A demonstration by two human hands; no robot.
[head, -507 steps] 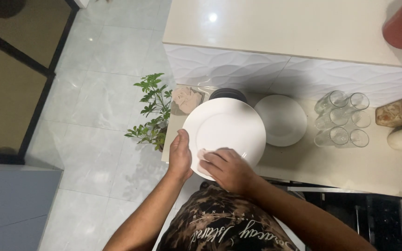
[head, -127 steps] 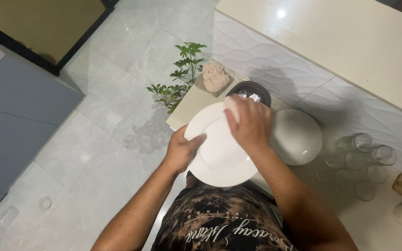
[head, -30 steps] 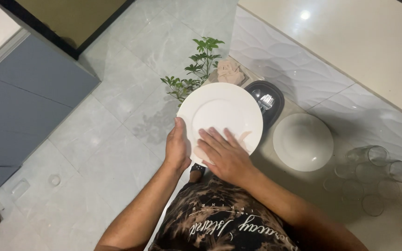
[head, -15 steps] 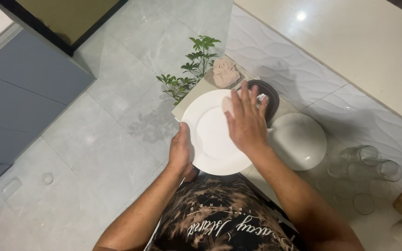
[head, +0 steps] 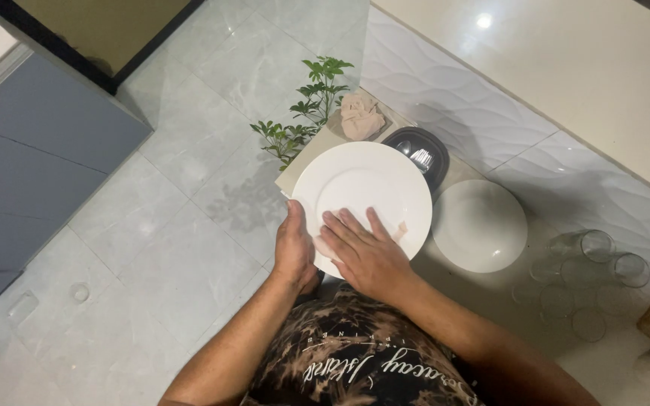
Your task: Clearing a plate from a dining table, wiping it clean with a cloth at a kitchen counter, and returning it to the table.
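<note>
My left hand (head: 294,244) grips the left rim of a round white plate (head: 362,189) held over the counter's corner. Flat on the plate's near part lies my right hand (head: 363,253), pressing a small pinkish cloth (head: 399,228) whose edge shows past the fingers.
A second white plate (head: 479,225) lies on the beige counter (head: 483,293) to the right. Behind the held plate stands a dark holder with cutlery (head: 421,156) and a crumpled beige cloth (head: 359,116). Several clear glasses (head: 584,274) stand at right. A green plant (head: 302,116) rises from the tiled floor (head: 174,225).
My right hand with the cloth has slid from the plate's far right rim down to its near part. The left hand keeps its grip on the rim.
</note>
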